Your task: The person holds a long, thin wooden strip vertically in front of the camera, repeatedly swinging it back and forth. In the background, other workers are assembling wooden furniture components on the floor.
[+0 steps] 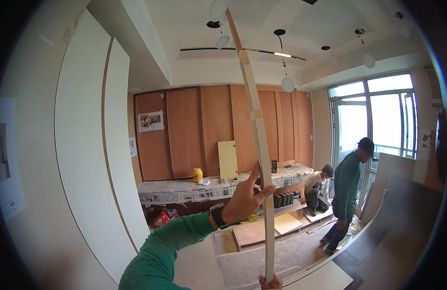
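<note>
Right hand [271,282] grips the bottom of the long board [259,145]; left hand [245,198] wraps its middle. Tipping, it could hit the lamp [288,84].

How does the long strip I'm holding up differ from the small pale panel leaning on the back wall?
The long strip is narrow and reaches toward the ceiling; the pale panel is short and broad. The strip is held by the left hand and, at its foot, the right hand; the panel stands untouched on the covered counter. Both are light-coloured and roughly upright.
</note>
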The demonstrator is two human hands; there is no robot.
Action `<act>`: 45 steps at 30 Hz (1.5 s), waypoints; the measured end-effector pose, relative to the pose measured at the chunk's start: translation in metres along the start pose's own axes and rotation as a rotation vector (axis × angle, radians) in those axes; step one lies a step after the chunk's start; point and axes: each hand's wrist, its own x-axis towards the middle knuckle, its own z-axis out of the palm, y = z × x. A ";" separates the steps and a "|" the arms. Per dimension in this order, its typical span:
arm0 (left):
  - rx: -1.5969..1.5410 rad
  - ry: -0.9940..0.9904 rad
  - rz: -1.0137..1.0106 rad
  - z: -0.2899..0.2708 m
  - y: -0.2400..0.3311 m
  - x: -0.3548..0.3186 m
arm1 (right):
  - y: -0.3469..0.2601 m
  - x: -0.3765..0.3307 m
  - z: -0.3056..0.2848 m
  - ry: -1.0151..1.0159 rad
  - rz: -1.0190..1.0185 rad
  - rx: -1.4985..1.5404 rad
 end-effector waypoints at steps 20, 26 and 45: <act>-0.022 0.030 0.042 0.011 -0.027 0.002 | -0.042 0.012 -0.005 0.067 -0.044 -0.208; -0.040 0.070 0.046 0.005 -0.042 0.028 | -0.086 0.029 -0.005 0.129 -0.149 -0.206; -0.155 0.151 -0.116 -0.049 -0.119 0.121 | -0.150 0.130 0.024 0.079 -0.065 -0.344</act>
